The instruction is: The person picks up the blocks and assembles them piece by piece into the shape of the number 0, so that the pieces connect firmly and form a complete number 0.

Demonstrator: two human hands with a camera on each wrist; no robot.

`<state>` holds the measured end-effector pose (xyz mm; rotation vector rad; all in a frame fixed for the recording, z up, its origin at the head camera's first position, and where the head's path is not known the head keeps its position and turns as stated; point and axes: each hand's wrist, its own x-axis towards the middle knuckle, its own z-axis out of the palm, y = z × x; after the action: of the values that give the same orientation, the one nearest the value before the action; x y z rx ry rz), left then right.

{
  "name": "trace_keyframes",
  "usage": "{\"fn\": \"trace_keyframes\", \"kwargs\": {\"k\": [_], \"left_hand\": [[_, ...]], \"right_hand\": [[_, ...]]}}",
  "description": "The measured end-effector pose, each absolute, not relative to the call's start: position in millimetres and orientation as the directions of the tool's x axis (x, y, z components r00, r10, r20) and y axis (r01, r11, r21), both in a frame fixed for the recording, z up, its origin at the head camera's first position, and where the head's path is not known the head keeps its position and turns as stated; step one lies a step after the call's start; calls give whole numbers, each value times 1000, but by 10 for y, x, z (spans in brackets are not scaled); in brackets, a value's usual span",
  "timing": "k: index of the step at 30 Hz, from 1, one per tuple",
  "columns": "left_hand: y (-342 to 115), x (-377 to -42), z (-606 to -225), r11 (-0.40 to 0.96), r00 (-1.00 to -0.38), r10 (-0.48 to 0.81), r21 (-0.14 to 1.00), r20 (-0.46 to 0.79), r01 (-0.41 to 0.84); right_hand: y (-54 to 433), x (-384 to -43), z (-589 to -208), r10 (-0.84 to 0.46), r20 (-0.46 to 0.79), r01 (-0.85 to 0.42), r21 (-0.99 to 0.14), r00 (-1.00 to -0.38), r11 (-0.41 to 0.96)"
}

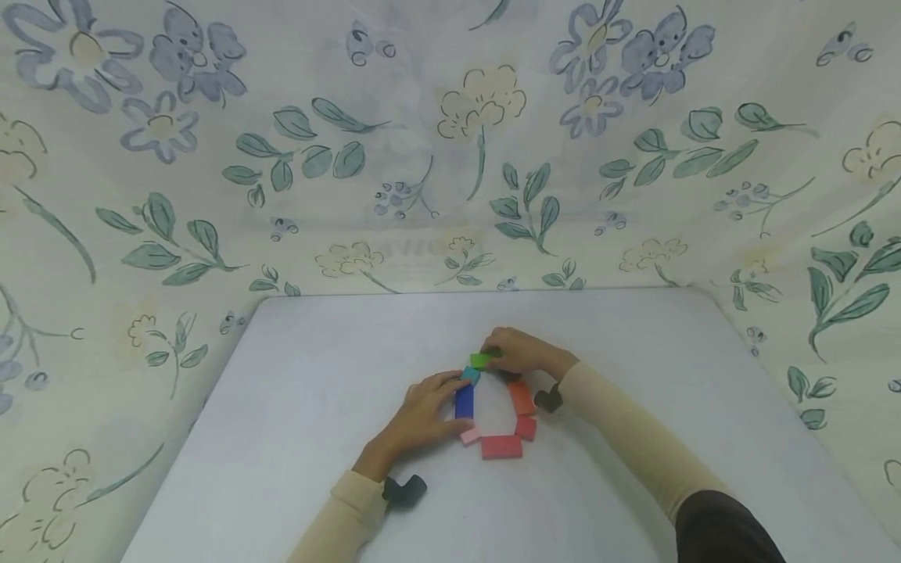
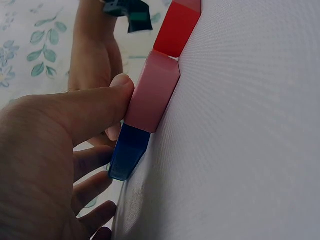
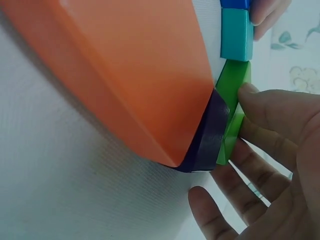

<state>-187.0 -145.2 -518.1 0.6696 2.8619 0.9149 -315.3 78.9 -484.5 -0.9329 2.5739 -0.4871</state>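
Small coloured blocks form a ring on the white tabletop. My left hand [image 1: 422, 414] lies along its left side; fingertips touch the teal block [image 1: 470, 376], and the thumb rests against the pink block [image 2: 152, 92]. Between them is a blue block [image 1: 464, 402]. My right hand [image 1: 524, 352] pinches a green block [image 3: 234, 82] at the far end of the ring, thumb on its upper face. Whether the green part is one block or two, I cannot tell. A dark purple block [image 3: 207, 135] touches it, partly hidden under the right hand in the head view.
An orange block [image 1: 522, 398], a small red block [image 1: 525, 428] and a longer red block [image 1: 502, 447] make up the right and near sides. Black wrist devices [image 1: 405, 493] hang from both wrists. Floral cloth [image 1: 450, 156] surrounds the white tabletop [image 1: 338, 336].
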Motion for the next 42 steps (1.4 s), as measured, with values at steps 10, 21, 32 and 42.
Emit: {"fn": "trace_keyframes", "kwargs": {"k": [10, 21, 32, 42], "left_hand": [[-1456, -1871, -5208, 729, -903, 420, 558, 91, 396], [-1434, -1860, -5198, 740, -913, 405, 566, 58, 364], [-1437, -1860, -5191, 734, -913, 404, 574, 62, 364], [-1438, -1853, -5183, 722, -908, 410, 578, 87, 381]], "right_hand": [[808, -3141, -4832, -648, -212, -518, -445, -731, 730], [812, -3126, -4833, -663, -208, -536, -441, -719, 720], [821, -3134, -4844, -670, -196, -550, -432, -716, 715], [820, -3136, -4854, -670, -190, -554, -428, -717, 714]]}}
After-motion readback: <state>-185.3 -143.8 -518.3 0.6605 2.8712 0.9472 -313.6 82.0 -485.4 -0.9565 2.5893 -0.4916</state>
